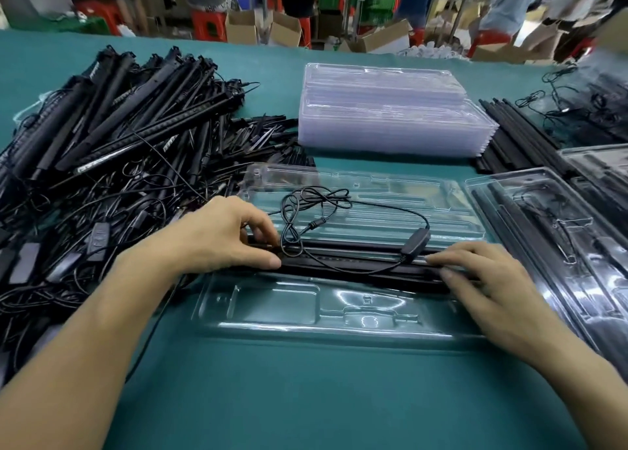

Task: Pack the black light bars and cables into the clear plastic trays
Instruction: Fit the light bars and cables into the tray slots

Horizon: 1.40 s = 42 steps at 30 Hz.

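1. The left hand [231,235] curls fingers and thumb round the left end of the black light bars [356,264], hiding that end.
2. The right hand [482,272] lies with straight fingers flat on the bars' right end, covering it.
3. The bars lie across the middle of the open clear tray [306,327] on the table [306,398]; their number is hard to make out.
4. A cable [316,204] loops loosely over the bars and the tray's far half.
5. The tangled pile [119,126] of bars and cables is cut off at the left edge, and the packed tray [543,228] at the right.
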Motion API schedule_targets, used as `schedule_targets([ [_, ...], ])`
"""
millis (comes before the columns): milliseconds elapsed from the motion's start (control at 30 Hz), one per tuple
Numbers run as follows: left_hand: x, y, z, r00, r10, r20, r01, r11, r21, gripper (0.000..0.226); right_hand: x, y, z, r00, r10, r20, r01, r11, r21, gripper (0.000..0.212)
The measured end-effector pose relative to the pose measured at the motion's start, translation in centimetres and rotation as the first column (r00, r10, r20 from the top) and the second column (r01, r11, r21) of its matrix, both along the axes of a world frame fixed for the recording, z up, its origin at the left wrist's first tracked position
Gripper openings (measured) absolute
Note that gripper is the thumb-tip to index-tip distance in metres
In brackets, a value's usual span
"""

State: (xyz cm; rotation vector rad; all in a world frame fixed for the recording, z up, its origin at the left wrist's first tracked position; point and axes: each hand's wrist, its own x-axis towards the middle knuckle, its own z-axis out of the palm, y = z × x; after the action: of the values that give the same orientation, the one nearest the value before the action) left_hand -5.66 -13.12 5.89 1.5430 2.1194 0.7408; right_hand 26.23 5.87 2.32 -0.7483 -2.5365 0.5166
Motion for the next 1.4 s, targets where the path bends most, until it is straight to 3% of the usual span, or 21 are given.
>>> schedule_targets([
  [300,0.6,0.1,-0.5,1.000,0.023,0.020,-0.023,1.000,0.007,0.026,2.1,3.7,1.1,0.972,-0.076,0.224,0.068,0.997,0.043,0.022],
  [600,0.0,0.0,-1.3,1.000,0.003,0.031,-0.005,0.998,0.056,0.026,2.3,4.1,1.5,0.983,-0.032,0.182,0.039,0.999,-0.037,0.016],
  [700,0.0,0.3,-1.7,0.998,-0.050,0.044,0.048,0.998,0.051,0.026,2.2,4.0,1.3,0.982,-0.029,0.186,0.034,0.999,-0.024,0.016],
  [800,0.3,0.6,-1.9,0.987,-0.052,0.153,0.045,0.998,0.045,0.018,2.0,3.9,1.0,0.978,-0.061,0.201,0.059,0.998,0.012,0.017],
  [933,0.8,1.1,-2.2,0.988,-0.037,0.152,0.029,0.998,0.056,0.019,1.9,3.5,0.9,0.974,-0.092,0.208,0.086,0.995,0.041,0.017],
  [1133,0.9,1.0,-2.3,0.985,0.014,0.173,-0.023,0.999,0.046,0.035,1.2,2.9,1.4,0.956,-0.124,0.266,0.113,0.992,0.055,0.017],
  [1400,0.6,1.2,-2.4,0.974,0.010,0.225,-0.008,1.000,-0.011,0.034,-0.8,1.6,0.3,0.983,-0.099,0.152,0.093,0.995,0.043,0.017],
])
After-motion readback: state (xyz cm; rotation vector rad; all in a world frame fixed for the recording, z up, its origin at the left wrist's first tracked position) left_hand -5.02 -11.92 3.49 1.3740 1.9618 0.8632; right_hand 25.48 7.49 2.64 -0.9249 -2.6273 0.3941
